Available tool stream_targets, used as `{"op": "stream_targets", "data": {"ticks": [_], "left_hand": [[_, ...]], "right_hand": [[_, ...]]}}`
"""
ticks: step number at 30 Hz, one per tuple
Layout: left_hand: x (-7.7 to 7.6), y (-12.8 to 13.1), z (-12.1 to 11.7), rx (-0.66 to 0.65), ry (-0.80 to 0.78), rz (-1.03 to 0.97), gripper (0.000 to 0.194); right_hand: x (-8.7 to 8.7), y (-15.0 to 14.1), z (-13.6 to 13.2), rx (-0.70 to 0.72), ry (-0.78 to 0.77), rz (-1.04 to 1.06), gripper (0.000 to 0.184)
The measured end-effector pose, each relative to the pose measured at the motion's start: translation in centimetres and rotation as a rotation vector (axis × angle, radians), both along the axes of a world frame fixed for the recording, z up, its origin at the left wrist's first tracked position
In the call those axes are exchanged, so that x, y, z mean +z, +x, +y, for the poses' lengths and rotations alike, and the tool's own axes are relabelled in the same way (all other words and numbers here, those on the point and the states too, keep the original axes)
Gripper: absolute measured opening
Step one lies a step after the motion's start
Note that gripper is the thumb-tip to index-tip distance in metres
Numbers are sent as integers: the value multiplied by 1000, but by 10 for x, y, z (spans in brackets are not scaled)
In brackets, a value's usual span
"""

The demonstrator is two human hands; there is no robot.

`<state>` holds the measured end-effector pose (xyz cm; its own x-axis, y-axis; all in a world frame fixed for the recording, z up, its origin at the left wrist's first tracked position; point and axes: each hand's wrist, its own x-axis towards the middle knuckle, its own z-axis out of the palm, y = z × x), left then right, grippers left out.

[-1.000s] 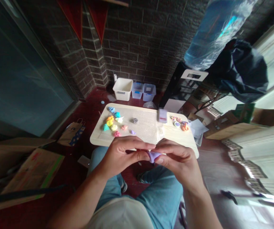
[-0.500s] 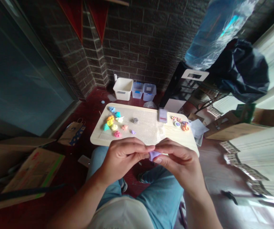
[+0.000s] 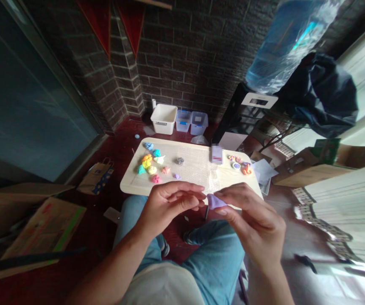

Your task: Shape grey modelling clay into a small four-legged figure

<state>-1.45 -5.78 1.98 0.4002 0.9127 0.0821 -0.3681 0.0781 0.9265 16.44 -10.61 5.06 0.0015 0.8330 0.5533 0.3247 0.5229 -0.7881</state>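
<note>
A lump of purple modelling clay (image 3: 215, 202) is pinched between the thumb and fingers of my right hand (image 3: 254, 216), above the near edge of the table. My left hand (image 3: 172, 203) is just left of the clay, its thumb and fingers apart and holding nothing. Its fingertips come close to the clay; whether they touch it I cannot tell. Beyond my hands, a small purple clay bit (image 3: 177, 176), a grey lump (image 3: 179, 160) and a pink lump (image 3: 156, 178) lie on bubble wrap (image 3: 195, 163).
More coloured lumps, such as a yellow one (image 3: 152, 170), lie at the table's (image 3: 128, 180) left. Shaped clay pieces, one orange (image 3: 246, 169), sit at its right near a small box (image 3: 217, 154). Storage bins (image 3: 164, 123) and a water dispenser (image 3: 233, 123) stand behind.
My left hand has let go of the purple clay and its fingers have spread. My right hand has moved slightly right with the clay, which now shows more fully.
</note>
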Motion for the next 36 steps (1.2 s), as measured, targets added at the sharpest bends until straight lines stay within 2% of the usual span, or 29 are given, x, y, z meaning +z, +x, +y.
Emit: {"op": "stream_targets", "data": {"ticks": [2, 6, 8, 11, 13, 16, 21, 26, 28, 30, 33, 36], "left_hand": [[-3, 0, 0, -24, -23, -38, 21], [-2, -2, -2, -58, 2, -71, 17], [1, -3, -2, -27, 75, -19, 15], [6, -6, 0, 51, 300, 120, 15], [10, -8, 2, 79, 446, 184, 20], [13, -9, 4, 87, 571, 222, 28], [17, -8, 4, 103, 688, 252, 28], [16, -6, 4, 157, 748, 236, 28], [13, -5, 3, 168, 719, 236, 28], [9, -4, 3, 168, 617, 228, 28], [4, -3, 1, 106, 296, 144, 25], [2, -4, 0, -36, 33, 18, 19]], "right_hand": [[-2, 2, 1, 22, -50, 35, 24], [-10, 5, 4, 150, -214, 154, 19], [-14, 5, 7, 217, -274, 226, 17], [-20, 3, 10, 294, -335, 330, 15], [-24, 2, 11, 314, -356, 381, 13], [-27, 1, 12, 344, -376, 431, 13], [-24, 1, 11, 391, -405, 446, 17], [-20, -1, 8, 344, -358, 384, 20], [-18, -2, 6, 302, -331, 329, 21], [-15, -1, 4, 240, -283, 236, 23], [-10, 4, 3, 150, -163, 61, 26], [-4, 10, 4, 140, -55, -79, 24]]}}
